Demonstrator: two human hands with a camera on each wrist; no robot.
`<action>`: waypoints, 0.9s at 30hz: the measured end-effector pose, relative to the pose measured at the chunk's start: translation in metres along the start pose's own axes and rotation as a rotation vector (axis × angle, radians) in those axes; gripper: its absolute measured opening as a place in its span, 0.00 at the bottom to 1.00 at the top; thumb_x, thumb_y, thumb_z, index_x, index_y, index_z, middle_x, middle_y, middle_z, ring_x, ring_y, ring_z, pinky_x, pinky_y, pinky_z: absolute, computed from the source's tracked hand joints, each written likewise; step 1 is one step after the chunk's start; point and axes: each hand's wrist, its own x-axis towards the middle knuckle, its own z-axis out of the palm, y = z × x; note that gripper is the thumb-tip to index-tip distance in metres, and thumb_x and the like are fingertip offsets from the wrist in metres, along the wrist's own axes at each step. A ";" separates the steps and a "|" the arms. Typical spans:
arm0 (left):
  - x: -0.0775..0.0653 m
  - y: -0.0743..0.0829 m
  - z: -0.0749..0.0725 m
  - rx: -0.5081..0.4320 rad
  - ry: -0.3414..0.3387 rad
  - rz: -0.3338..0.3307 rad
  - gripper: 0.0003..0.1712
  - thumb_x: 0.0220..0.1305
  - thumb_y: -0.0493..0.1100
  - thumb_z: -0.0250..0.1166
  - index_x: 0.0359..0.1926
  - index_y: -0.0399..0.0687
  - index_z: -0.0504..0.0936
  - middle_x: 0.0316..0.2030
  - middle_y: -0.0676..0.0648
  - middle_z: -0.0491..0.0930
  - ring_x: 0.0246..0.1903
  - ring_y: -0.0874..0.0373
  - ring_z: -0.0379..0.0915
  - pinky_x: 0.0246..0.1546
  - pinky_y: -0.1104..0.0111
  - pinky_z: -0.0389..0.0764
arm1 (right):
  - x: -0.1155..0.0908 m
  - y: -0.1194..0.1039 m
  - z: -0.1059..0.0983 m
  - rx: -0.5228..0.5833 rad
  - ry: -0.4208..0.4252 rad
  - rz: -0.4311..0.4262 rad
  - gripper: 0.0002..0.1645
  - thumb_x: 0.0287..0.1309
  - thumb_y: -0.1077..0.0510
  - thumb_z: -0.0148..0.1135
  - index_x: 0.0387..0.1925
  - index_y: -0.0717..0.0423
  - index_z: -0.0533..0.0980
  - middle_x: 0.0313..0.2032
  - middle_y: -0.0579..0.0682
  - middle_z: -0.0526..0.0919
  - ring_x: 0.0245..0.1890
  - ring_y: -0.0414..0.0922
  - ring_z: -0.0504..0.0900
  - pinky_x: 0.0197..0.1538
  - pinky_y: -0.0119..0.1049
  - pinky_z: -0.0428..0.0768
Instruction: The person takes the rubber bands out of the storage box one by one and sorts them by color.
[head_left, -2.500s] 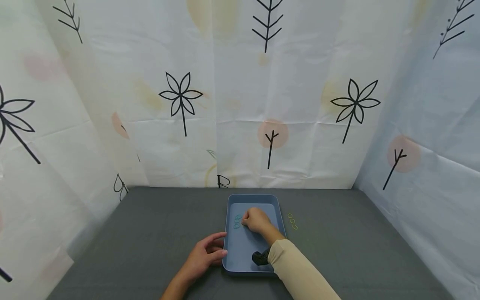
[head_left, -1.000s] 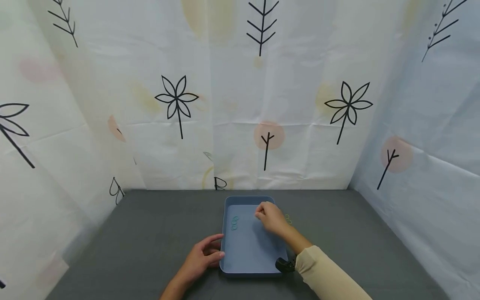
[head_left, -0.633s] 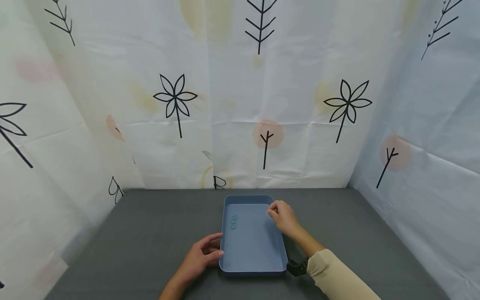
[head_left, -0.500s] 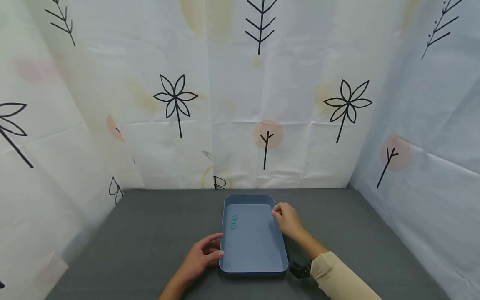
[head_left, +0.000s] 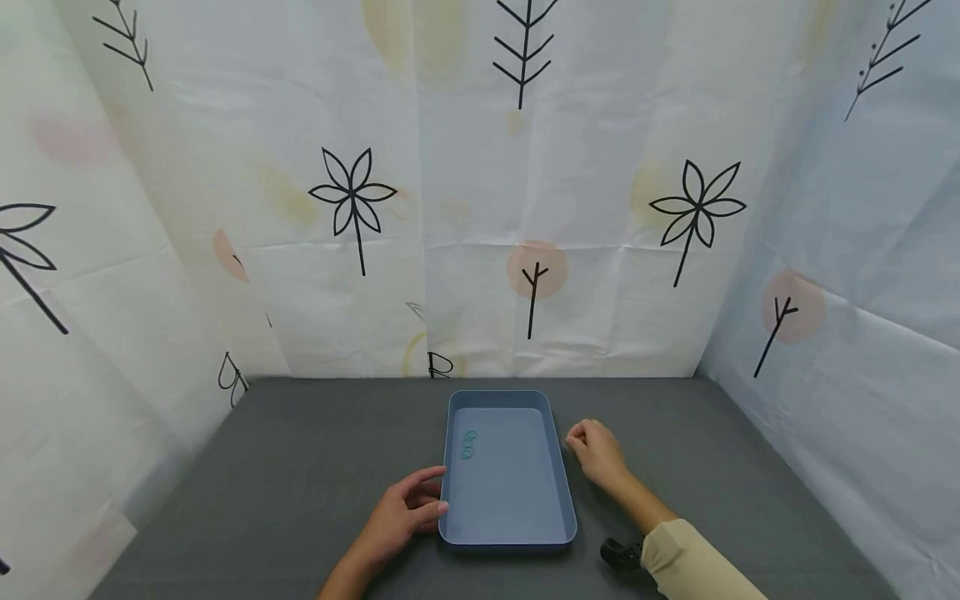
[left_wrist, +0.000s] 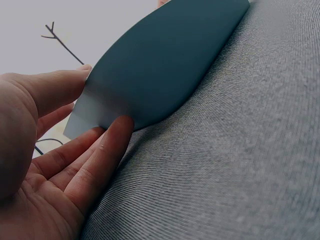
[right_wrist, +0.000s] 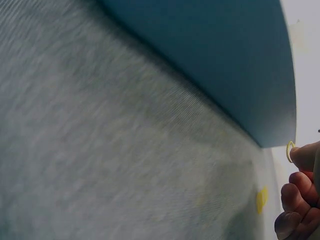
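My right hand (head_left: 598,454) is just off the right side of the blue tray (head_left: 510,492), above the table. In the right wrist view, the right hand (right_wrist: 302,192) pinches a thin yellow ring (right_wrist: 288,152) at the thumb tip. Further yellow rings (right_wrist: 262,200) lie on the table below it. My left hand (head_left: 401,517) rests against the tray's left side. The left wrist view has its fingers (left_wrist: 102,162) loosely extended, touching the tray's outer wall (left_wrist: 165,65). Several thin teal rings (head_left: 468,445) lie in a column inside the tray, upper left.
Grey cloth covers the table (head_left: 337,433). A white sheet with plant drawings (head_left: 600,317) hangs behind and at both sides. A dark device (head_left: 621,553) sits at the right wrist, low beside the tray's near right corner.
My right hand has moved from beside the teal rings, rightward across the tray and over its edge, then lower and nearer. The left hand stays at the tray's left edge.
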 end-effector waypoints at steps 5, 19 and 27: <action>0.001 0.000 0.000 0.015 0.009 -0.010 0.34 0.63 0.39 0.68 0.68 0.38 0.67 0.53 0.34 0.75 0.45 0.49 0.78 0.39 0.56 0.83 | -0.005 0.008 -0.002 -0.022 -0.005 0.030 0.05 0.57 0.67 0.63 0.28 0.58 0.76 0.26 0.47 0.73 0.28 0.44 0.73 0.34 0.41 0.72; 0.001 -0.001 0.000 0.006 0.003 -0.004 0.34 0.63 0.38 0.67 0.68 0.37 0.66 0.52 0.34 0.75 0.45 0.48 0.78 0.40 0.56 0.83 | -0.020 0.020 -0.012 -0.084 -0.017 0.039 0.06 0.55 0.65 0.63 0.25 0.56 0.75 0.25 0.48 0.74 0.26 0.44 0.72 0.32 0.42 0.72; 0.001 -0.002 0.000 0.009 0.003 -0.005 0.34 0.63 0.38 0.67 0.68 0.37 0.66 0.53 0.33 0.75 0.45 0.48 0.78 0.39 0.56 0.83 | -0.026 0.027 -0.011 -0.091 0.038 -0.060 0.08 0.54 0.64 0.64 0.24 0.54 0.74 0.23 0.45 0.72 0.23 0.42 0.70 0.28 0.43 0.70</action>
